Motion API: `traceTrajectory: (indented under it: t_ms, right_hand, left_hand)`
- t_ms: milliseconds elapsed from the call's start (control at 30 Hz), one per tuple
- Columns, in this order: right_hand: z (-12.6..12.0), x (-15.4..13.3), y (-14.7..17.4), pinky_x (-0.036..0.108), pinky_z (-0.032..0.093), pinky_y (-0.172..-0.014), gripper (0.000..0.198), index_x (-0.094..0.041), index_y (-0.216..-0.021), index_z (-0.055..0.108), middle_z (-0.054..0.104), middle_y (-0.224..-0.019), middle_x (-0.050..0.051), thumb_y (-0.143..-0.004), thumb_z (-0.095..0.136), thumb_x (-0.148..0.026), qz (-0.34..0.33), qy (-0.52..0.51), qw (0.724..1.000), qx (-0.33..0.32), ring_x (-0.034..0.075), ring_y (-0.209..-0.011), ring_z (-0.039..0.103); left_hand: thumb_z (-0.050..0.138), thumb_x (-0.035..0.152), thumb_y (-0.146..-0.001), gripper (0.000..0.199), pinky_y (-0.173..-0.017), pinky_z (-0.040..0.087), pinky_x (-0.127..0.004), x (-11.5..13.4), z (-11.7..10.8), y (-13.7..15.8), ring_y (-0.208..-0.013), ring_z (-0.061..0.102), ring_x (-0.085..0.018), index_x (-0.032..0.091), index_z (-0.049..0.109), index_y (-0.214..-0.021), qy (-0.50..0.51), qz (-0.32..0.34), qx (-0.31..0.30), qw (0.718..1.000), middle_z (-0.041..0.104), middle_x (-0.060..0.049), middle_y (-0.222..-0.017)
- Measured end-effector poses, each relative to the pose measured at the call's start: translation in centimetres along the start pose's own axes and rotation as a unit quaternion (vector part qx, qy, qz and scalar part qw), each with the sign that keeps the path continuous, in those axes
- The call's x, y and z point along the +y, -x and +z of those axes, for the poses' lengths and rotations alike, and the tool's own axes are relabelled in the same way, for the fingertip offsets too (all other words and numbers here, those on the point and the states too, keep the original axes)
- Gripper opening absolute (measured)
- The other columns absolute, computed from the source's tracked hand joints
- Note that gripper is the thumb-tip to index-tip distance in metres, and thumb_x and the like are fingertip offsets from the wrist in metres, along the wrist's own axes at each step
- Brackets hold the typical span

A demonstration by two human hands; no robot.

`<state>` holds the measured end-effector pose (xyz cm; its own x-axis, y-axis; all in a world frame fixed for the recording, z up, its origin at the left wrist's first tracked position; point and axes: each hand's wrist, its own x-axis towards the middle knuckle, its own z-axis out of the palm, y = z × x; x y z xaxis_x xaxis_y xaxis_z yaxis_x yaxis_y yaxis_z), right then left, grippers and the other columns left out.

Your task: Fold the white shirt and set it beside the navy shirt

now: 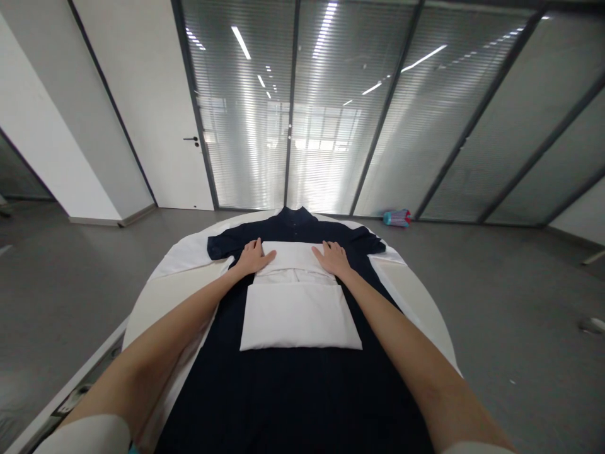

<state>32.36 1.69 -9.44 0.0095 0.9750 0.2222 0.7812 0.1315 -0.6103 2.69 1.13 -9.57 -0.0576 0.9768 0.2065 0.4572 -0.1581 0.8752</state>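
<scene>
A white folded cloth garment (300, 315) lies on top of a dark navy short-sleeved shirt or dress (293, 391) that is spread out flat, collar at the far end. The far part of the white garment is folded over into a band. My left hand (253, 257) rests on the left end of that band, thumb spread inward and fingers stretched out. At the band's right end, my right hand (333, 258) lies the same way, fingers extended over the edge. Neither hand is closed around the cloth.
A round white table (425, 302) bears the garments, with another white cloth (182, 255) under the navy one. Beyond stand glass partitions with blinds (326, 126) and a white door (161, 126). A blue and red patterned bundle (397, 218) sits on the grey floor.
</scene>
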Motion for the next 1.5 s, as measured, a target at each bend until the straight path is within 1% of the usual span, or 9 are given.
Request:
traceTrajectory:
  t_ms: [167,367,500,600,767,900,1067,1233,1500]
  right_hand:
    - [-0.9,0.0,0.1,0.060,0.022,-0.114,0.040,-0.019,-0.098,0.075,0.053,-0.134,0.018,-0.084,0.068,-0.055,0.020,0.044,0.998,0.027,0.042,-0.136,0.034]
    - [-2.2,-0.3,-0.3,0.048,0.045,-0.100,0.044,-0.018,-0.117,0.064,0.067,-0.104,0.010,-0.076,0.074,-0.028,0.092,-0.177,0.980,-0.013,0.029,-0.109,0.060]
    - [-4.6,-1.2,0.3,0.036,0.051,-0.086,0.064,-0.018,-0.127,0.059,0.069,-0.088,0.001,-0.065,0.076,-0.017,0.041,-0.382,0.923,-0.019,0.020,-0.086,0.065]
    - [-7.0,-2.2,2.2,0.038,0.049,-0.090,0.051,-0.018,-0.111,0.067,0.070,-0.090,0.001,-0.063,0.081,-0.025,-0.057,-0.420,0.905,-0.034,0.021,-0.088,0.064]
    - [-9.7,-2.9,8.4,0.038,0.051,-0.086,0.024,-0.023,-0.101,0.065,0.067,-0.097,0.004,-0.082,0.072,-0.035,-0.206,-0.289,0.935,-0.019,0.022,-0.090,0.063]
    - [-9.2,-1.6,12.3,0.046,0.046,-0.101,0.052,-0.026,-0.133,0.055,0.060,-0.127,0.010,-0.084,0.069,-0.028,-0.283,-0.114,0.952,-0.037,0.028,-0.118,0.057]
    - [-6.6,0.5,12.6,0.050,0.042,-0.107,0.059,-0.025,-0.146,0.049,0.057,-0.138,0.012,-0.087,0.056,-0.019,-0.269,-0.003,0.960,-0.083,0.029,-0.127,0.054]
    - [-6.4,0.7,12.1,0.044,0.049,-0.102,0.060,-0.027,-0.148,0.048,0.063,-0.131,0.008,-0.091,0.040,-0.009,-0.299,0.086,0.944,-0.109,0.024,-0.119,0.061]
    - [-6.1,1.1,11.2,0.044,0.055,-0.094,0.058,-0.022,-0.146,0.049,0.068,-0.118,0.012,-0.090,0.048,-0.008,-0.362,0.166,0.914,-0.083,0.026,-0.106,0.066]
  left_hand:
    - [0.087,0.024,-0.055,0.038,-0.114,0.031,-0.043,0.7,0.2,-1.3,-0.143,0.028,-0.044,0.020,0.050,-0.063,0.021,-0.038,0.017,0.999,0.059,-0.017,-0.122]
    - [0.079,0.011,-0.059,0.044,-0.089,0.050,-0.034,1.7,-1.4,-1.5,-0.097,0.065,-0.025,0.020,0.062,-0.098,0.129,-0.025,-0.041,0.991,0.068,-0.005,-0.090]
    - [0.077,0.010,-0.057,0.058,-0.077,0.050,-0.031,3.2,-2.7,-0.8,-0.076,0.064,-0.018,0.017,0.062,-0.113,0.262,-0.016,-0.061,0.963,0.068,-0.002,-0.083]
    - [0.078,0.017,-0.061,0.044,-0.082,0.051,-0.034,4.5,-4.0,0.8,-0.084,0.065,-0.020,0.014,0.068,-0.104,0.281,0.043,-0.094,0.954,0.070,-0.005,-0.090]
    - [0.075,0.029,-0.079,0.028,-0.080,0.054,-0.035,5.2,-7.0,7.2,-0.087,0.064,-0.021,0.016,0.067,-0.103,0.175,0.228,-0.108,0.952,0.067,-0.007,-0.096]
    - [0.067,0.028,-0.089,0.030,-0.100,0.049,-0.044,3.7,-7.9,11.8,-0.114,0.059,-0.027,0.021,0.066,-0.118,0.017,0.381,-0.154,0.912,0.061,-0.013,-0.119]
    - [0.068,0.033,-0.087,0.073,-0.109,0.045,-0.047,1.4,-6.2,12.0,-0.133,0.048,-0.031,0.026,0.037,-0.153,-0.083,0.301,-0.123,0.942,0.046,-0.015,-0.142]
    - [0.052,0.025,-0.096,0.048,-0.107,0.045,-0.041,1.4,-5.6,11.0,-0.123,0.056,-0.025,0.035,0.052,-0.144,-0.149,0.322,-0.189,0.916,0.056,-0.006,-0.135]
    - [0.044,0.018,-0.100,0.053,-0.104,0.047,-0.041,1.1,-5.8,10.9,-0.119,0.055,-0.023,0.041,0.044,-0.148,-0.260,0.388,-0.176,0.866,0.054,-0.007,-0.135]
